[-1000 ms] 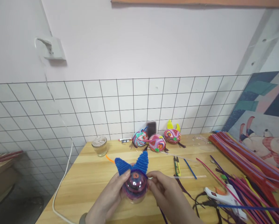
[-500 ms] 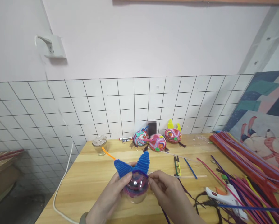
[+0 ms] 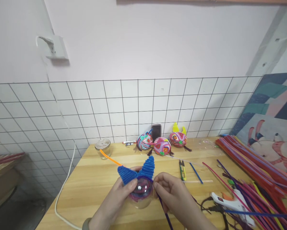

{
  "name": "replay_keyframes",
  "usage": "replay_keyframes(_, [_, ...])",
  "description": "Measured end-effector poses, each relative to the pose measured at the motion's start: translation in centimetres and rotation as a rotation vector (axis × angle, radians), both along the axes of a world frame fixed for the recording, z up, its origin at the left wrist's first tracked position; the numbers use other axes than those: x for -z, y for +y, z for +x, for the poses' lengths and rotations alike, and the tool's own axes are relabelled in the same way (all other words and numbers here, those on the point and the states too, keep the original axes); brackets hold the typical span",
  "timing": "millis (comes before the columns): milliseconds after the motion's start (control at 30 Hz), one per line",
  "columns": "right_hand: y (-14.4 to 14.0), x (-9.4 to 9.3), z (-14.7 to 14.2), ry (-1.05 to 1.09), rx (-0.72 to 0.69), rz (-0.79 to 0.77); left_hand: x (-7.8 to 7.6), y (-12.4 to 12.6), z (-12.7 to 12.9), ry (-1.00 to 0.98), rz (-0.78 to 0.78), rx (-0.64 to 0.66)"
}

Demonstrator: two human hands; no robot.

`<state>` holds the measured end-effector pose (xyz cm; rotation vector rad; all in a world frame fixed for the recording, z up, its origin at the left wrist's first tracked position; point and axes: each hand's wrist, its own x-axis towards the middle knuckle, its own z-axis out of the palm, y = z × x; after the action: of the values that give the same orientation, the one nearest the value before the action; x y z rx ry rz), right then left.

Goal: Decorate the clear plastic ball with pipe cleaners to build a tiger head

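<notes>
Ball: a clear ball (image 3: 140, 191) with purple and pink coils inside and 2 blue pipe-cleaner ears (image 3: 140, 170) on top, held up over the wooden table (image 3: 95, 182) between both hands.
Hidden: the ball's lower sides are covered by fingers; both forearms are cut off by the bottom edge; what the coils inside form is hard to make out.
Left hand: the left hand (image 3: 114, 201) cups the ball's left side, thumb pressed on the front just under the left ear.
Right hand: the right hand (image 3: 173, 195) closes on the ball's right side, fingertips pinching at the base of the right ear; a dark purple pipe cleaner (image 3: 164, 212) runs down from under it.
Behind the hands: an orange pipe cleaner (image 3: 110, 157) slants out from behind the left ear toward a glass jar (image 3: 103, 147); 3 finished coloured balls (image 3: 161, 143) stand by the tiled wall.
Right of the right hand: small snips (image 3: 181, 169) and a blue pipe cleaner (image 3: 195, 173) lie near; a white glue gun (image 3: 229, 203) sits further right, against a big heap of pipe cleaners (image 3: 256, 179).
Left of the left hand: a white cable (image 3: 64, 185) hangs past the table edge.
</notes>
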<state>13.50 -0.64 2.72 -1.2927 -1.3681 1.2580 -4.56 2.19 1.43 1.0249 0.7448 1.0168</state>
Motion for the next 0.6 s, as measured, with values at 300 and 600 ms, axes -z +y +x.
replay_keyframes(300, [0.34, 0.31, 0.22, 0.048, -0.019, -0.067, -0.54, -0.24, 0.02, 0.026, 0.009, 0.016])
replay_keyframes(600, [0.59, 0.71, 0.63, 0.093, -0.075, -0.105, 0.08, -0.12, -0.08, 0.022, 0.026, 0.003])
